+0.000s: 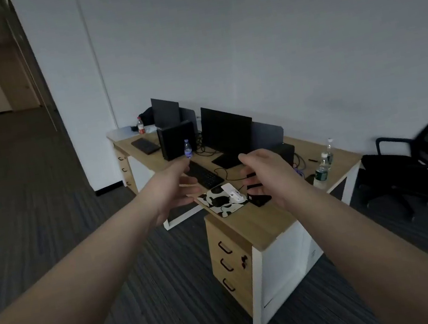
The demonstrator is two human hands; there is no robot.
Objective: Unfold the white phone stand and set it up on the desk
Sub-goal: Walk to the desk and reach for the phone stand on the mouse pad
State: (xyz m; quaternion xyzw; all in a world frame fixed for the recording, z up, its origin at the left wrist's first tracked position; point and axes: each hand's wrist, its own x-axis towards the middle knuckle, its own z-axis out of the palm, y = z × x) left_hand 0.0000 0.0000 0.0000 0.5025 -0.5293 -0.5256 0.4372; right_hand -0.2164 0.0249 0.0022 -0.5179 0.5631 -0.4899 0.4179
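The white phone stand [233, 193] lies folded flat on a black-and-white cow-print mouse pad [220, 202] near the front edge of the wooden desk [256, 225]. Both my arms are stretched out toward it. My left hand [175, 189] hovers just left of the pad, fingers apart and empty. My right hand [266, 174] hovers just right of the stand, fingers curled but apart, holding nothing. Neither hand touches the stand.
A black keyboard [205, 175], a monitor [226, 133], a black PC tower [176, 142] and a small water bottle [187, 147] stand behind the pad. A black object [260, 199] lies right of the stand. Bottles [323, 167] sit at the desk's right; an office chair [414, 161] stands beyond.
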